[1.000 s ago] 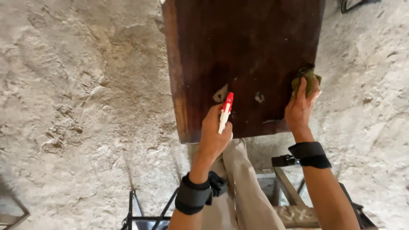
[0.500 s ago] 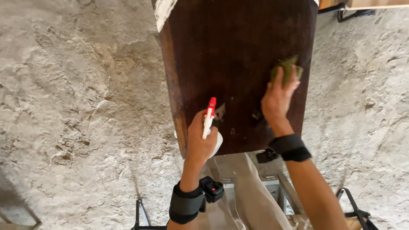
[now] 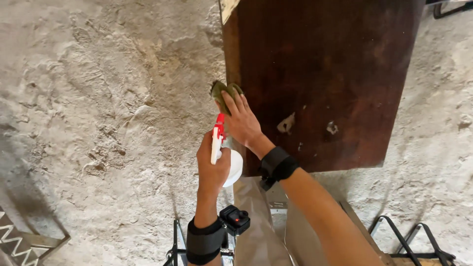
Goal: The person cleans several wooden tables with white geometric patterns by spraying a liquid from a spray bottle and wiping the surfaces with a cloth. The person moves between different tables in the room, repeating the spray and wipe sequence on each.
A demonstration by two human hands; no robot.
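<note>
Right hand (image 3: 240,118) lies flat, fingers pressed down on a crumpled olive-green cloth pad (image 3: 224,92) at the left edge of the dark brown wooden board (image 3: 320,74). The pad sits half over that edge, touching the wood. Left hand (image 3: 213,165) is wrapped tight around a white plastic spray bottle with red trigger head (image 3: 218,143), held upright just below and left of the right hand, close to the board's lower left corner. The two hands are near each other, not touching. Black bands on both wrists; a small black device (image 3: 235,219) is on the left one.

Step in hand, as I judge it: wiping the board face with the pad, sprayer held ready. The pad is at the edge, so any further stroke calls for pressure turned back rightward onto the wood, or it slips off onto the rough pale ground (image 3: 98,108).

Two pale chipped spots (image 3: 287,123) lie right of the right hand, mid-lower board. Open room: wide bare wood right and above the pad. The board's bottom edge runs just above the right wrist; beneath it are folded beige trouser legs (image 3: 256,231) and black metal frame bars (image 3: 409,236), so little room low down.
</note>
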